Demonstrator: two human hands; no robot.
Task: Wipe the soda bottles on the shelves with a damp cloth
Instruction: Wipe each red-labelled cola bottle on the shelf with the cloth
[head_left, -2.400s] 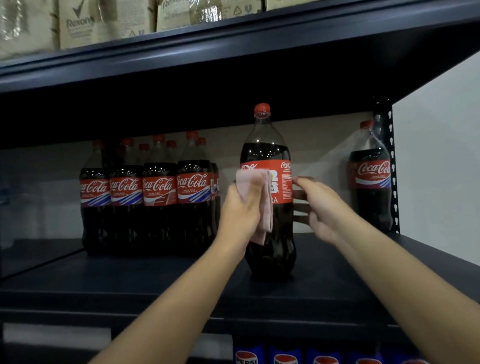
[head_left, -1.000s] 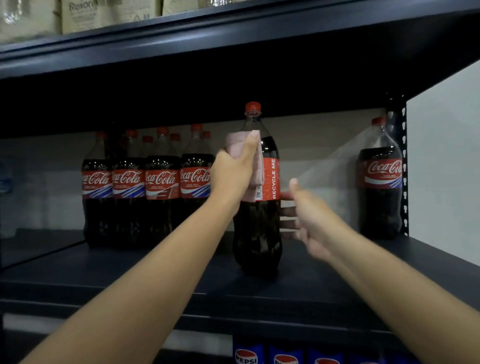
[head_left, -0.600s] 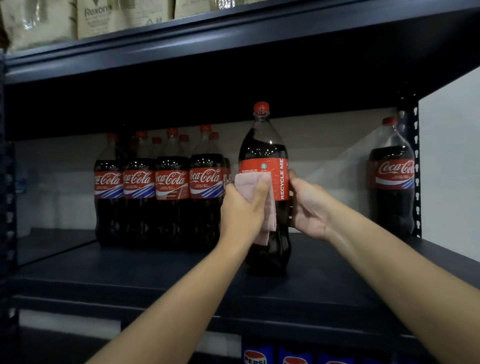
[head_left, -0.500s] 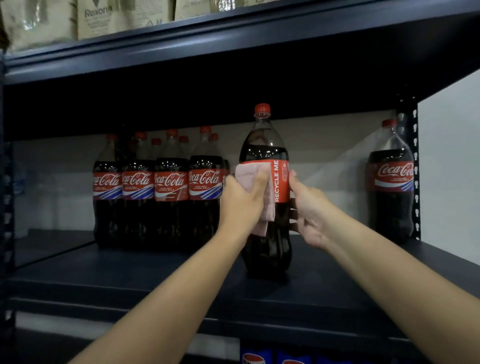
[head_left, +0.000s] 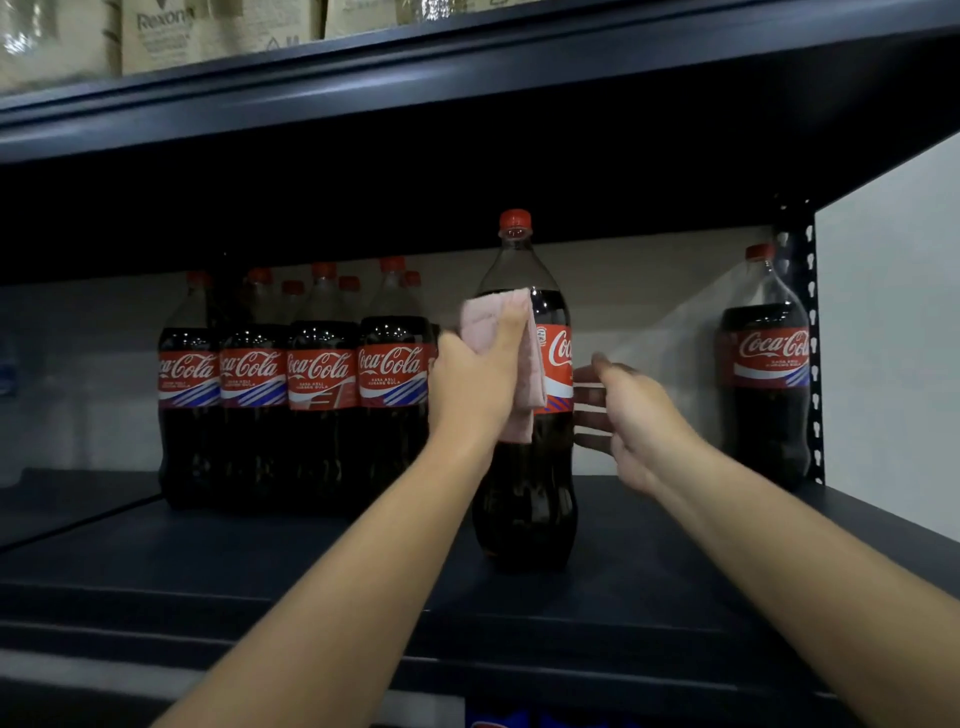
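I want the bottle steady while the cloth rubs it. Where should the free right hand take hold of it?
Judging by its pose, grip the front bottle at the waist just below the red label, from its right side. It stands upright, that flank is bare, and the left hand presses the pink cloth against the left.

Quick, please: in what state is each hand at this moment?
Left hand: holds the pink cloth against the front bottle.
Right hand: open, fingers spread beside that bottle; contact cannot be told because of blur.
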